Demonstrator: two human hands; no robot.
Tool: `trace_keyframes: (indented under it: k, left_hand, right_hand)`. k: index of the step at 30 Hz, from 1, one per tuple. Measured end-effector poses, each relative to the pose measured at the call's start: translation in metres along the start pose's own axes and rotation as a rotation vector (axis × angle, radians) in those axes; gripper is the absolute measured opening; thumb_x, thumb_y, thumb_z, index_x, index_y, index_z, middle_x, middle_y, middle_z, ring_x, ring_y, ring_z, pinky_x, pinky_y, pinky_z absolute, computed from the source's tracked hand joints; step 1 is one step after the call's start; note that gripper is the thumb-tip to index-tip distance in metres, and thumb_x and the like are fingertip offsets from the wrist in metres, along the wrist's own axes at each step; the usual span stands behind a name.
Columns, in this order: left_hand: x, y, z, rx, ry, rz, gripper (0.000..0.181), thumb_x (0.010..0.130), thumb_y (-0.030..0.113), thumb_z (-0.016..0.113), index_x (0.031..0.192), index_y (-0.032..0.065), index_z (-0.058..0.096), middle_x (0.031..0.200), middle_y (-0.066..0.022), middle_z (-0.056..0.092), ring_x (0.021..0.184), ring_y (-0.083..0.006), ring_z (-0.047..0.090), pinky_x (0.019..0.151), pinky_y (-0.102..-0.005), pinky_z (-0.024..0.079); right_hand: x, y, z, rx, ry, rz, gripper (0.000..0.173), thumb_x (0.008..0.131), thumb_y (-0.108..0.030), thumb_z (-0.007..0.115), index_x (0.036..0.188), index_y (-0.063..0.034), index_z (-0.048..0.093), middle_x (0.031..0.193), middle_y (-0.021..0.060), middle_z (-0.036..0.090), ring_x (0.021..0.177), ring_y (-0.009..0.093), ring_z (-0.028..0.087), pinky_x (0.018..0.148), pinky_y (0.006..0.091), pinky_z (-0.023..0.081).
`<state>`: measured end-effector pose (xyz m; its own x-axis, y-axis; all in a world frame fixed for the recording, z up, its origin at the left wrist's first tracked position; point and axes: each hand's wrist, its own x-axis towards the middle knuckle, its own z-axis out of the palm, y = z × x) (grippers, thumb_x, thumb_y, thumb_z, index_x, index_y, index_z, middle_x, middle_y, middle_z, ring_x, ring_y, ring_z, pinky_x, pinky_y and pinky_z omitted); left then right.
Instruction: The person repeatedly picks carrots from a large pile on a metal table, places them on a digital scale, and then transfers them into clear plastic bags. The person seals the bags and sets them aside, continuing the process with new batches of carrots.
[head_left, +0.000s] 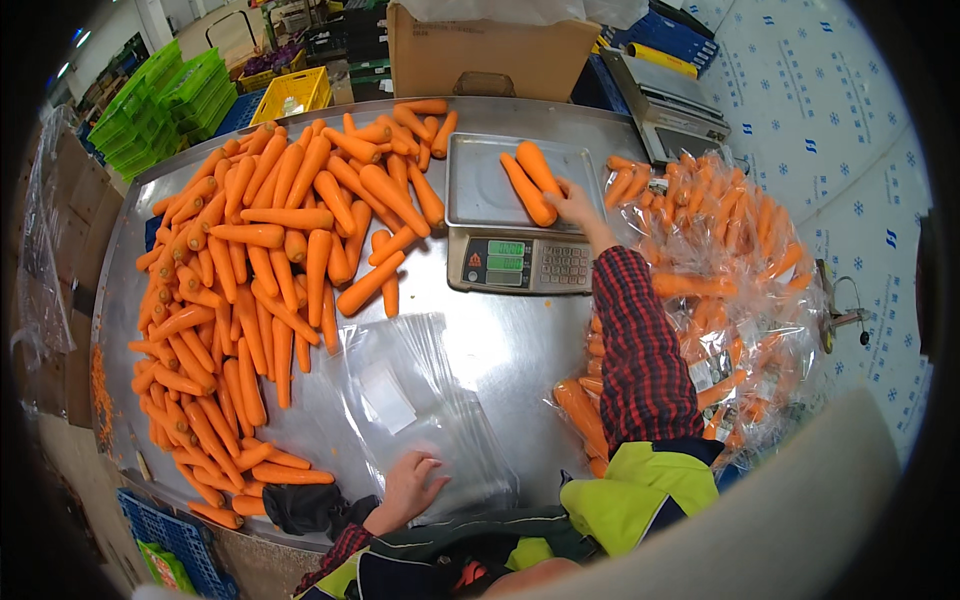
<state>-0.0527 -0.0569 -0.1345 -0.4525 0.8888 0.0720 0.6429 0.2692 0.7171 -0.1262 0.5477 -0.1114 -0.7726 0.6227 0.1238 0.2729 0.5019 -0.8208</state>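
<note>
Two carrots (534, 184) lie side by side on the metal pan (480, 176) of a digital weighing scale (525, 261). My right hand (574, 204) reaches over the pan's right side, its fingers at the lower ends of these carrots; whether it grips one I cannot tell. Near the table's front edge, my left hand (411, 484) rests at a stack of clear plastic bags (442, 420), fingers apart. A white label or paper (388, 397) shows through the bags. A large heap of loose carrots (255, 247) covers the left of the steel table (525, 337).
Bagged carrots (720, 300) are piled on the right. Behind the table stand a cardboard box (487, 56), a yellow crate (296, 94) and green crates (165, 105). Another scale (675, 105) is at the back right. A black cloth or bag (300, 506) lies beside my left wrist.
</note>
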Motion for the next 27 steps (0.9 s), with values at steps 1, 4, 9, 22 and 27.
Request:
trace_keyframes:
  k: [1,4,9,22,27]
  left_hand:
    - [-0.002,0.001,0.001,0.004,-0.007,0.029,0.026,0.074,0.019,0.078,0.091,0.0063,0.063,0.096,-0.0107,0.061,0.088,-0.0316,0.061,0.072,-0.0394,0.051]
    - [-0.013,-0.007,0.012,0.023,-0.03,0.062,0.027,0.072,0.019,0.079,0.088,0.0056,0.062,0.094,-0.0106,0.06,0.087,-0.0316,0.06,0.072,-0.0398,0.05]
    - [-0.021,-0.032,0.031,-0.024,-0.022,0.001,0.024,0.069,0.014,0.077,0.085,0.0048,0.061,0.096,-0.0103,0.059,0.089,-0.0315,0.059,0.073,-0.0402,0.049]
    - [-0.008,-0.009,0.018,-0.058,0.071,0.015,0.029,0.069,0.01,0.077,0.093,0.0053,0.062,0.107,-0.0126,0.06,0.09,-0.0302,0.06,0.078,-0.0404,0.048]
    - [-0.028,-0.024,0.046,-0.059,0.168,-0.049,0.03,0.069,0.005,0.076,0.096,0.0047,0.061,0.112,-0.0158,0.06,0.095,-0.0333,0.06,0.082,-0.042,0.048]
  right_hand:
    - [0.0,0.007,-0.015,0.022,0.029,0.019,0.049,0.087,-0.025,0.067,0.127,0.0005,0.055,0.112,0.0135,0.067,0.103,0.024,0.064,0.091,0.0346,0.048]
    - [-0.011,0.003,-0.057,0.126,0.015,0.141,0.047,0.093,-0.028,0.063,0.129,0.0015,0.055,0.114,0.0108,0.065,0.103,0.02,0.063,0.089,0.0314,0.049]
    - [-0.035,-0.019,-0.143,0.056,0.082,0.201,0.048,0.093,-0.038,0.063,0.124,-0.0009,0.06,0.107,0.0056,0.065,0.094,0.016,0.065,0.078,0.0272,0.052]
    - [0.016,-0.084,0.041,-0.578,-0.066,0.34,0.089,0.061,-0.055,0.08,0.118,0.0088,0.059,0.119,0.0269,0.061,0.106,0.035,0.063,0.087,0.0382,0.051]
    - [0.016,-0.086,0.061,-0.33,-0.173,0.282,0.087,0.057,-0.047,0.085,0.119,0.0072,0.056,0.111,0.0221,0.064,0.094,0.031,0.068,0.076,0.0379,0.054]
